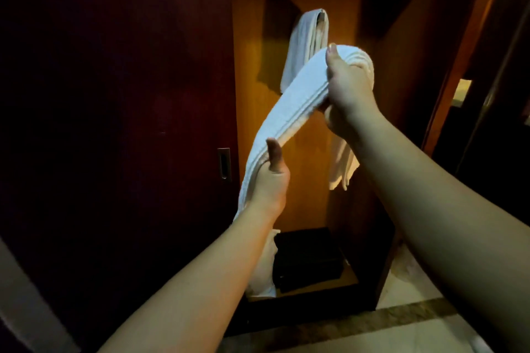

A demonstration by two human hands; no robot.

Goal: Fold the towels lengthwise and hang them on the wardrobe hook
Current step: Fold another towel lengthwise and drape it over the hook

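- Fingers of right hand (pixel 348 83) curled round the upper part of a white towel (pixel 289 106); thumb lies along the top of the fold, tip pointing up.
- Fingers of left hand (pixel 271 178) wrap the same towel lower down; only the thumb shows plainly, upright against the cloth, the rest hidden behind it.
- Towel is folded into a long narrow band, stretched on a slant between the two hands, high at the right, low at the left.
- One end drapes over the right hand and hangs down behind the right wrist; the other end falls past the left forearm toward the wardrobe floor.
- Second white towel (pixel 305 46) hangs on the wardrobe hook (pixel 322 12), on the lit wooden back panel (pixel 309 180) of the open compartment. It sits behind and above the held towel; whether the two touch cannot be told.
- Hook is mostly covered by cloth; just a small dark part shows at the top.
- Dark box-like object (pixel 308 259) rests on the compartment floor, below the hands. Detail too dim to tell.
- Dark red door (pixel 114 123) stands at left, with a recessed metal handle (pixel 224 163) near its right edge.
- Pale tiled floor (pixel 401 335) with a darker border strip shows at lower right.
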